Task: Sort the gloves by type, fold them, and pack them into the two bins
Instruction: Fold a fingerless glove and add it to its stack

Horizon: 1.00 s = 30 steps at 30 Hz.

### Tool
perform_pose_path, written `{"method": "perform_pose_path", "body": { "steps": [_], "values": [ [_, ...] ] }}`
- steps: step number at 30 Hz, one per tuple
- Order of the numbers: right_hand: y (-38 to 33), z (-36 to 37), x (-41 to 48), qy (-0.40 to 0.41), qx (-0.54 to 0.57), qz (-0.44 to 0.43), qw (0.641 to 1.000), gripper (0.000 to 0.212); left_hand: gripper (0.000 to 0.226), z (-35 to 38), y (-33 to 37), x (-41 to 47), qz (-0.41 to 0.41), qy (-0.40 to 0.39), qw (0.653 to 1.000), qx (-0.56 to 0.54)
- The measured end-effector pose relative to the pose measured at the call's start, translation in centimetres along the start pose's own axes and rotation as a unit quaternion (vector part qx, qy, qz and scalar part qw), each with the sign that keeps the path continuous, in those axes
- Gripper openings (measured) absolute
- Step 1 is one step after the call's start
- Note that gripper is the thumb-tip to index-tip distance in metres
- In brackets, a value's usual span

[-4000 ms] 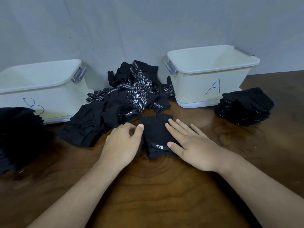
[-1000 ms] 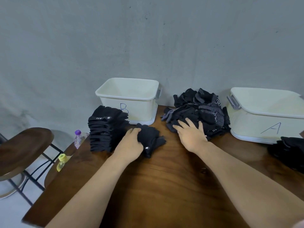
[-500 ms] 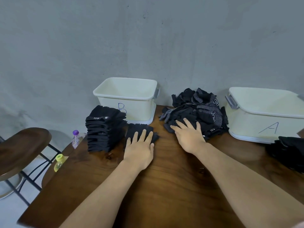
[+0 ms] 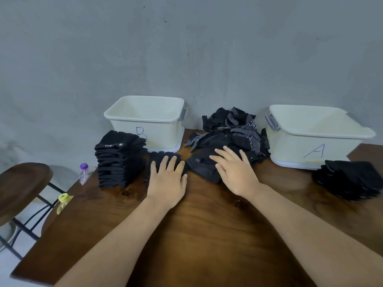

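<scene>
Under the left hand (image 4: 167,181), a folded black glove (image 4: 160,159) lies flat on the table (image 4: 207,235), fingers straight and spread on it, beside the tall glove stack (image 4: 119,159). Right hand (image 4: 235,170), fingers spread, rests on the unsorted glove pile (image 4: 230,135) between bin B (image 4: 145,121) and bin A (image 4: 315,137). A second stack (image 4: 352,179) is cut off at right.

Dim, soft light; wide-angle edge distortion

left hand (image 4: 166,183): bare, nails short | right hand (image 4: 236,172): bare, nails short | left forearm (image 4: 116,241): bare, uncovered down to frame edge at 7 o'clock | right forearm (image 4: 310,235): bare, uncovered down to frame edge at 4 o'clock
</scene>
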State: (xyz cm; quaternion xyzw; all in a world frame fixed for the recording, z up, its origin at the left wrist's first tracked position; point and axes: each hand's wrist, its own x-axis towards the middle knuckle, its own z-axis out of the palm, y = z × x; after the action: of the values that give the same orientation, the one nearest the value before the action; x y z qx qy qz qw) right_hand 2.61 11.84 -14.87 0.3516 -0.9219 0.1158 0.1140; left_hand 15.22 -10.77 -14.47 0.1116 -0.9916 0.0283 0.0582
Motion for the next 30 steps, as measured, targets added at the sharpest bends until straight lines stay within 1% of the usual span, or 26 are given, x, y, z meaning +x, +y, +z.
{"method": "perform_pose_path", "body": {
  "steps": [3,4,6,8,10,12,14,17,19,22,25,26,27,30],
  "values": [
    [1.7,-0.5,-3.3,0.047,0.004,0.011,0.999,0.040,0.053,-0.3,2.6,-0.8,0.060,0.066,0.996,-0.024],
    [2.2,-0.7,-4.4,0.060,0.008,0.018,0.998,0.038,0.052,-0.3,3.5,-0.9,0.086,0.068,0.994,-0.031],
    [3.3,-0.9,-6.4,0.075,0.017,0.034,0.996,0.036,0.054,-0.2,5.4,-0.8,0.121,0.036,0.991,-0.050],
    [4.1,-0.8,-8.4,0.071,0.022,0.050,0.996,0.035,0.056,0.1,6.9,-0.5,0.121,-0.003,0.990,-0.078],
    [4.7,-0.8,-9.9,0.069,0.028,0.065,0.995,0.034,0.056,0.6,7.8,-0.5,0.102,-0.020,0.988,-0.114],
    [4.8,-0.8,-10.7,0.076,0.033,0.074,0.994,0.034,0.053,1.0,8.3,-1.0,0.092,-0.010,0.986,-0.142],
    [4.5,-0.9,-11.0,0.085,0.035,0.072,0.993,0.035,0.049,1.3,8.6,-2.0,0.104,0.017,0.981,-0.161],
    [3.9,-1.4,-11.2,0.104,0.047,0.053,0.992,0.037,0.043,1.7,8.9,-3.8,0.141,0.066,0.973,-0.168],
    [3.5,-1.7,-11.4,0.097,0.048,0.018,0.994,0.039,0.041,1.9,8.9,-4.5,0.168,0.094,0.967,-0.165],
    [3.3,-1.8,-11.5,0.061,0.047,-0.038,0.996,0.037,0.036,1.8,8.9,-5.1,0.212,0.135,0.952,-0.174],
    [3.7,-1.5,-11.4,0.023,0.038,-0.072,0.996,0.035,0.034,1.1,8.7,-4.5,0.197,0.162,0.948,-0.193],
    [3.8,-1.4,-11.4,0.019,0.032,-0.079,0.996,0.035,0.036,0.6,8.6,-3.9,0.185,0.144,0.954,-0.189],
    [3.8,-1.4,-11.4,0.017,0.031,-0.081,0.996,0.035,0.040,0.2,8.7,-3.1,0.180,0.106,0.961,-0.179],
    [3.8,-1.5,-11.4,0.024,0.036,-0.073,0.996,0.033,0.051,-1.1,9.3,-0.7,0.190,-0.035,0.972,-0.131]
  ]
}}
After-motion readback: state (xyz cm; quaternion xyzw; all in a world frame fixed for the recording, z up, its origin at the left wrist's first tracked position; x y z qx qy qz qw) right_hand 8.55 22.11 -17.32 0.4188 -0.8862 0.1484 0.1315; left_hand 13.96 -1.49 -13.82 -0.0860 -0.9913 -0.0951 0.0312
